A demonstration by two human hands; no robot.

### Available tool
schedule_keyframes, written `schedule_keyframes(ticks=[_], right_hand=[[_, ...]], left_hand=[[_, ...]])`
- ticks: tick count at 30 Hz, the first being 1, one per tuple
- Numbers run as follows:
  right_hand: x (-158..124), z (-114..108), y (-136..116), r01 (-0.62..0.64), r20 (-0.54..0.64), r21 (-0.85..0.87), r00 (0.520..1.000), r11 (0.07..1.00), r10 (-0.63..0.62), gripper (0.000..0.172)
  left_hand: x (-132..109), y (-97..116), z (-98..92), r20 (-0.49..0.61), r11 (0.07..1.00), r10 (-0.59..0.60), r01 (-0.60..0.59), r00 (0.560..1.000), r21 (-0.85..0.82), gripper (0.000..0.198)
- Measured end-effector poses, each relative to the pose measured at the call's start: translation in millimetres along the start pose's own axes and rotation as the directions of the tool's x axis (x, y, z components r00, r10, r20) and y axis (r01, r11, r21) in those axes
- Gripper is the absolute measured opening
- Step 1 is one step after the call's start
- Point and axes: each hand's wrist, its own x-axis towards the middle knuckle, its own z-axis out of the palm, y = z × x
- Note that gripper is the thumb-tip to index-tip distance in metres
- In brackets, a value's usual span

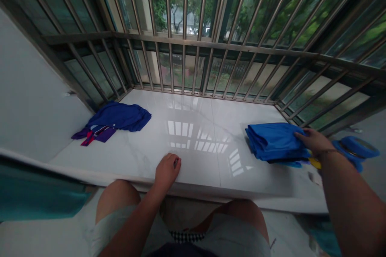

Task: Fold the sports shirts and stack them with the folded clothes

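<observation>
My left hand rests on the front edge of the white marble sill, fingers curled loosely with nothing in them. My right hand lies on the right side of a folded bright blue garment that tops a small stack at the sill's right end. Its fingers are pressed flat on the cloth. A crumpled dark blue garment with purple and red parts lies at the far left of the sill, out of reach of either hand.
Metal window bars fence the sill at the back and right. A white wall closes the left. A blue object sits beyond my right wrist. Teal cloth hangs at the lower left. My knees are below the sill.
</observation>
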Motion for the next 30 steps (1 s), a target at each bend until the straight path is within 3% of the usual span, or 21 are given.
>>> schedule_keyframes(ticks=[2, 4, 7, 9, 11, 15, 19, 20, 22, 24, 26, 30], right_hand=[[0, 12, 11, -0.094, 0.049, -0.085, 0.994, 0.992, 0.099, 0.044], [-11, 34, 15, -0.024, 0.004, -0.125, 1.000, 0.992, 0.025, 0.061], [-43, 71, 10, 0.198, 0.066, -0.050, 0.979, 0.979, -0.195, 0.054], [-69, 91, 3, 0.225, 0.125, -0.024, 0.967, 0.974, -0.221, 0.049], [-97, 102, -2, 0.239, 0.096, -0.036, 0.967, 0.970, -0.235, 0.054], [-170, 112, -10, 0.413, -0.015, -0.006, 0.911, 0.911, -0.413, 0.064], [-264, 125, -12, 0.562, 0.019, 0.122, 0.823, 0.818, -0.568, 0.054], [-286, 129, -12, 0.576, 0.048, 0.157, 0.807, 0.802, -0.589, 0.051], [-323, 136, -11, 0.593, 0.107, 0.213, 0.776, 0.777, -0.621, 0.048], [-347, 140, -9, 0.603, 0.144, 0.236, 0.754, 0.762, -0.641, 0.048], [-360, 141, -9, 0.608, 0.170, 0.232, 0.743, 0.759, -0.647, 0.050], [-364, 133, -16, 0.575, 0.194, 0.235, 0.763, 0.784, -0.617, 0.051]], left_hand=[[0, 2, -0.3, 0.007, 1.000, -0.008, 0.008, 1.000, -0.001, 0.019], [-1, 2, 0.4, 0.011, 1.000, -0.006, 0.006, 1.000, -0.002, 0.018], [2, -2, 1.7, 0.030, 0.999, 0.000, 0.001, 1.000, -0.037, 0.017], [10, -13, -0.9, 0.039, 0.994, 0.017, -0.012, 0.999, -0.105, 0.018], [26, -31, -9.7, 0.003, 0.986, 0.004, -0.003, 1.000, -0.168, 0.016], [75, -85, -49.4, -0.193, 0.978, -0.173, 0.146, 0.966, -0.146, 0.028], [126, -142, -99.8, -0.437, 0.956, -0.270, 0.292, 0.858, -0.017, 0.046], [135, -154, -109.7, -0.456, 0.939, -0.307, 0.343, 0.835, -0.004, 0.051], [150, -169, -123.8, -0.414, 0.911, -0.375, 0.413, 0.830, 0.004, 0.053], [159, -173, -129.5, -0.343, 0.900, -0.407, 0.435, 0.847, 0.007, 0.042], [163, -164, -126.4, -0.313, 0.904, -0.406, 0.428, 0.859, 0.000, 0.031], [149, -109, -92.7, -0.234, 0.947, -0.320, 0.319, 0.918, -0.045, 0.028]])
